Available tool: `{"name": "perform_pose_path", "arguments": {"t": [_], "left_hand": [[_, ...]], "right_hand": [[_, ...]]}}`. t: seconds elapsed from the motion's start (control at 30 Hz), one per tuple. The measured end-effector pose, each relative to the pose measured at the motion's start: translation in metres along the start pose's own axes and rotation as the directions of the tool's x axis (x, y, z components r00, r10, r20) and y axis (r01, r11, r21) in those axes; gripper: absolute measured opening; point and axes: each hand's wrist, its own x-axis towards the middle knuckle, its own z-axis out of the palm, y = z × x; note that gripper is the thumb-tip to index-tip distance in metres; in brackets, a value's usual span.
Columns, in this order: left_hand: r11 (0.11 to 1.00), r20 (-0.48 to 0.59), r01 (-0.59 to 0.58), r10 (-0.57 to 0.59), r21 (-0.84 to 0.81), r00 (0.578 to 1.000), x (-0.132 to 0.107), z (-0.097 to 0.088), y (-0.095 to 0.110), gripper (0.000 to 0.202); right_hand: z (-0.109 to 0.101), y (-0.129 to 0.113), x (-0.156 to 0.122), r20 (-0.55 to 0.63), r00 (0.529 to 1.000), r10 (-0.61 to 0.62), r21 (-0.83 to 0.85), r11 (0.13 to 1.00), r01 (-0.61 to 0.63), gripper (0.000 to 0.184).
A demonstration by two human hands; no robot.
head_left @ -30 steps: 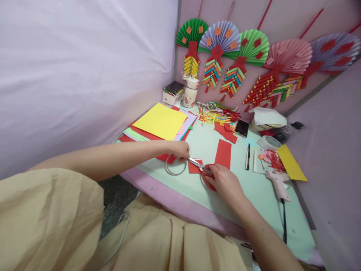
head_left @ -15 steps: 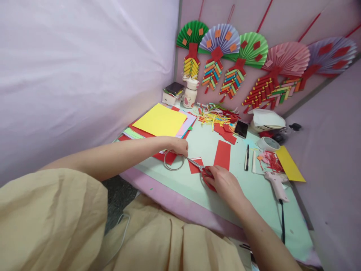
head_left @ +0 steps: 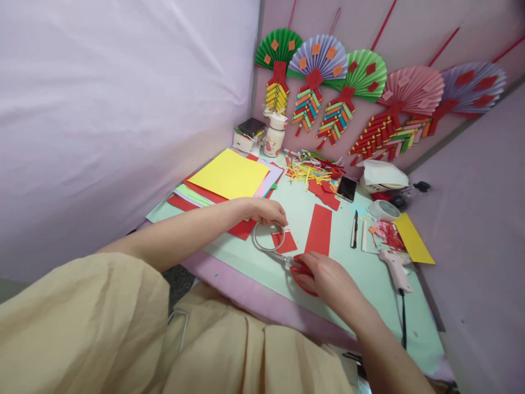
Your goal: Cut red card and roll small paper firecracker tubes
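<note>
Cutting step in hand: red-handled scissors are gripped by right hand at near bench edge; metal ring over small red paper piece is pinched by left hand. Blades likely need lining up with the paper.

1. No legible txt, labels, brands or nos. anywhere.
2. White bottle at back of table has a printed picture, too small to read.
3. Phone screen dark.
</note>
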Motion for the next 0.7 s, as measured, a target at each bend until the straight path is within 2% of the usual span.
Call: {"name": "perform_pose_path", "arguments": {"t": [0.1, 0.17, 0.27, 0.33, 0.43, 0.53, 0.6, 0.7], "left_hand": [[0.988, 0.017, -0.055, 0.058, -0.142, 0.998, -0.007, -0.011, -0.009, 0.016], [0.941, 0.029, -0.108, 0.124, -0.322, 0.992, -0.014, -0.019, -0.017, 0.019], [0.797, -0.058, -0.207, 0.212, -0.567, 0.976, -0.019, -0.026, -0.031, 0.02], [0.684, -0.122, -0.28, 0.271, -0.674, 0.955, -0.018, -0.026, -0.041, 0.02], [0.575, -0.192, -0.357, 0.328, -0.737, 0.925, -0.013, -0.024, -0.052, 0.02], [0.556, -0.23, -0.401, 0.353, -0.728, 0.907, -0.012, -0.021, -0.058, 0.023], [0.565, -0.241, -0.41, 0.351, -0.716, 0.905, -0.014, -0.02, -0.059, 0.028], [0.578, -0.252, -0.416, 0.344, -0.702, 0.904, -0.018, -0.02, -0.059, 0.031]], "right_hand": [[-0.014, 0.011, -0.014, -0.003, 1.0, 0.021, 0.058, 0.998, -0.021, 0.014], [-0.023, 0.024, -0.009, -0.093, 0.994, 0.065, 0.09, 0.994, -0.056, 0.014], [-0.032, 0.041, 0.023, -0.3, 0.948, 0.106, 0.075, 0.993, -0.087, 0.015], [-0.033, 0.045, 0.056, -0.348, 0.928, 0.133, 0.06, 0.991, -0.119, 0.017], [-0.026, 0.042, 0.108, -0.363, 0.908, 0.211, 0.078, 0.977, -0.196, 0.019], [-0.011, 0.033, 0.14, -0.4, 0.891, 0.214, 0.086, 0.977, -0.196, 0.024], [-0.003, 0.028, 0.146, -0.419, 0.887, 0.194, 0.077, 0.981, -0.178, 0.03], [0.004, 0.023, 0.136, -0.475, 0.875, 0.095, 0.038, 0.995, -0.087, 0.037]]}}
